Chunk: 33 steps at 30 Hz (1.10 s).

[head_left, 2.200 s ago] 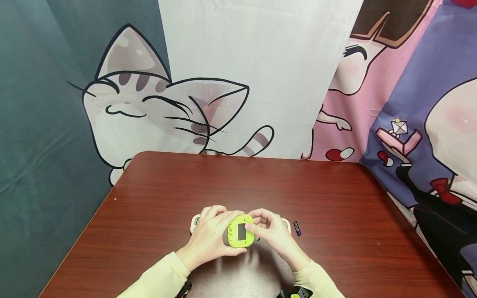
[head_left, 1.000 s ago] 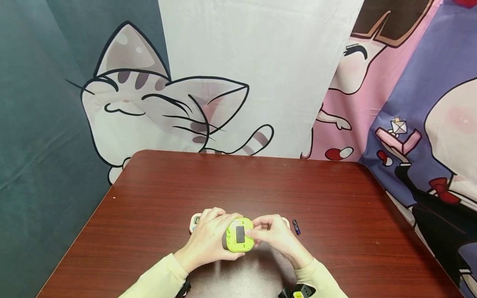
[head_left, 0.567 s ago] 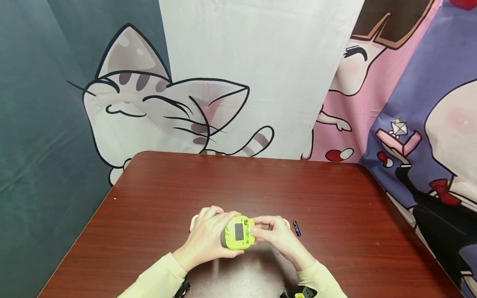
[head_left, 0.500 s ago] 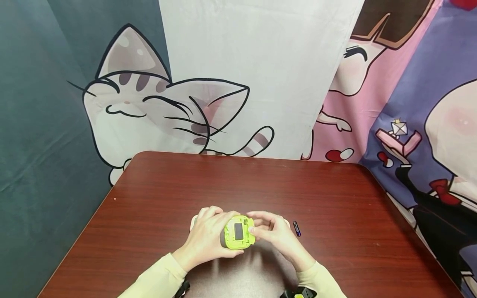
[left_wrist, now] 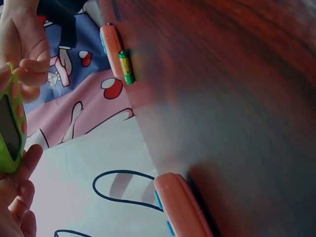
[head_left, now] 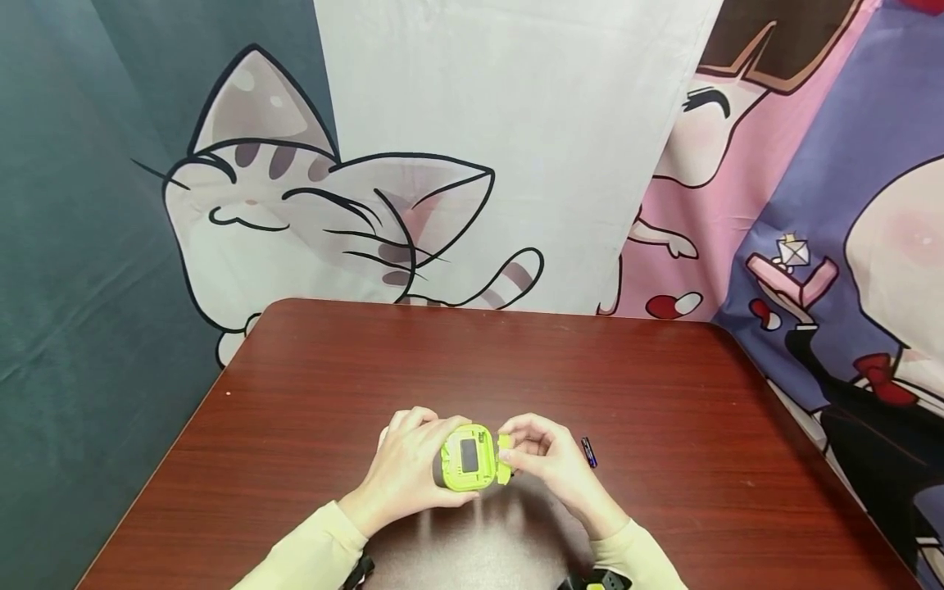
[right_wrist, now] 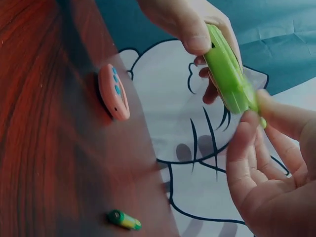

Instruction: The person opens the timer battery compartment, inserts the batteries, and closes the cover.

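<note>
My left hand [head_left: 410,460] grips a lime-green handheld gadget [head_left: 480,482] with a dark rectangle in its face, thumb below and fingers above. Just right of it, my right hand [head_left: 549,455] pinches a small lime-green cover [head_left: 505,460] between thumb and fingertips. A narrow gap shows between cover and gadget in the head view. The right wrist view shows the gadget [right_wrist: 224,71] edge-on, its end blurred where the fingers are. In the left wrist view, the gadget [left_wrist: 11,129] is cut off by the frame's edge.
An orange-pink device [left_wrist: 180,205] with blue buttons lies on the brown table [head_left: 310,360], mostly hidden behind my left hand in the head view. Another orange-pink device [left_wrist: 111,49] lies farther right, beside a green battery [left_wrist: 126,67]. A dark blue battery [head_left: 588,452] lies right of my right hand.
The cover has come away from the gadget's right edge, pulled right by my right hand. My left hand, with the gadget, has shifted slightly left.
</note>
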{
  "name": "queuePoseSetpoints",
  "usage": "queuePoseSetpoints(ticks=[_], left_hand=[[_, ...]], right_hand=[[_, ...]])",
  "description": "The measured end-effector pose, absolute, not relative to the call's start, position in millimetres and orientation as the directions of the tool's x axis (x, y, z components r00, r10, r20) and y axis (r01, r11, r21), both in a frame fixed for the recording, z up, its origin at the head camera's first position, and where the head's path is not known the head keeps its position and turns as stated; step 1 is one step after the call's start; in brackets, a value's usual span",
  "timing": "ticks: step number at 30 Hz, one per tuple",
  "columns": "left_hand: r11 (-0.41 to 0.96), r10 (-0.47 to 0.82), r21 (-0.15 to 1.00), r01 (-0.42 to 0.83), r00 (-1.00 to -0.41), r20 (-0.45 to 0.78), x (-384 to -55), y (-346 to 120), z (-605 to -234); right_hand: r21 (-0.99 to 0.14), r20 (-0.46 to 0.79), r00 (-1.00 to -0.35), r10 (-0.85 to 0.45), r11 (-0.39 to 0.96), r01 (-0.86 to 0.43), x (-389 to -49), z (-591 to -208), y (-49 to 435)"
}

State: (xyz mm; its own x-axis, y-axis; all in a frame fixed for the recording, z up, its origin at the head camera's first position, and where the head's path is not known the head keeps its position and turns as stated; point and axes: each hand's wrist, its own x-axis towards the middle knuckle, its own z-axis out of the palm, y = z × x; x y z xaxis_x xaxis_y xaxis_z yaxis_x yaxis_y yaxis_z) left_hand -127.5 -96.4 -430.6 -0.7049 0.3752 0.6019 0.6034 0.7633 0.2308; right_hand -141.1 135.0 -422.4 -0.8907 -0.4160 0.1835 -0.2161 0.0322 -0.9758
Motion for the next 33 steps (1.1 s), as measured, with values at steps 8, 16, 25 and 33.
queuePoseSetpoints(ticks=[8,16,25,33], left_hand=[[0.74,0.393,0.218,0.636,-0.672,0.627,-128.4,-101.1,-428.9],[0.729,0.411,0.199,0.655,-0.652,0.637,-128.8,-101.9,-429.8],[0.727,0.424,0.199,0.657,-0.657,0.623,-128.7,-102.0,-429.3],[0.726,0.432,0.193,0.66,-0.656,0.618,-128.1,-102.3,-431.1]], right_hand=[[-0.926,0.041,-0.844,-0.534,0.296,-0.233,-138.3,-432.7,136.7],[-0.807,-0.127,-0.778,-0.615,0.52,-0.279,-129.9,-444.5,130.4],[-0.718,-0.067,-0.764,-0.641,0.563,-0.41,-128.4,-452.6,130.1],[-0.673,-0.051,-0.75,-0.66,0.577,-0.462,-130.0,-454.3,132.5]])
